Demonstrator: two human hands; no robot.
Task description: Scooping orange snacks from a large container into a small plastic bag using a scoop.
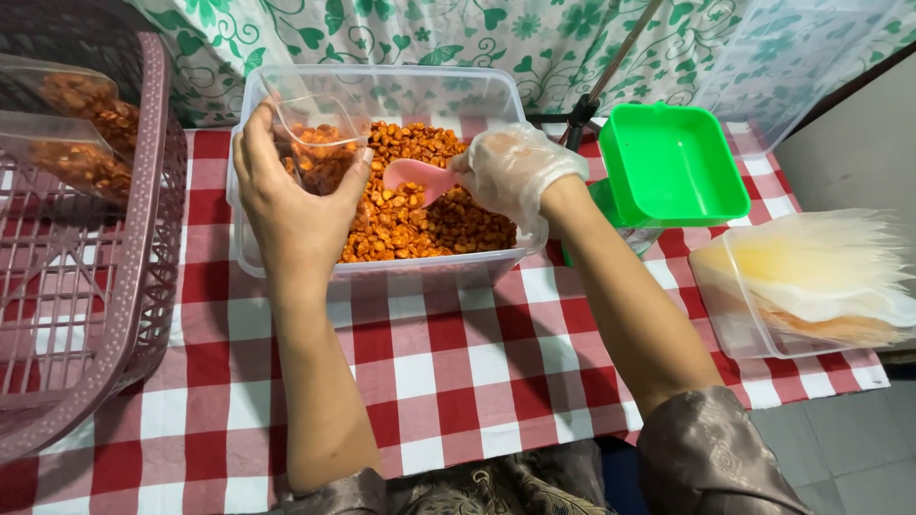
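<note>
Brownish satin sleeves [711, 458] sit lowest in the head view, and from them both bare forearms reach up over the desk [448, 381], which is covered by a red-and-white checked cloth. Taking the large clear rectangular plastic tub [382, 95] of orange-brown fried snack pieces [429, 215] as the landmark: the left hand [291, 205] hangs over the tub's near left corner, its fingers [256, 133] wrapped around a small clear plastic bag [320, 138] that is held open and tilted above the snack pieces, with some of them already inside. The right hand [515, 167], in a thin clear plastic glove, is over the tub's right side, fingers clenched on the handle of a pink plastic scoop [415, 176] whose bowl points toward the bag's mouth, just beside it and above the snack pieces. Left of the tub stands a mauve slatted plastic basket [143, 286] that holds filled clear packets of the same snack [81, 133] at its far end. Right of the tub sits a bright green square plastic tray [673, 167], and further right, at the desk edge, a clear plastic container [739, 319] holding a stack of empty clear bags [821, 272]. Behind the tub hangs a white cloth printed with green leaves [429, 33].
</note>
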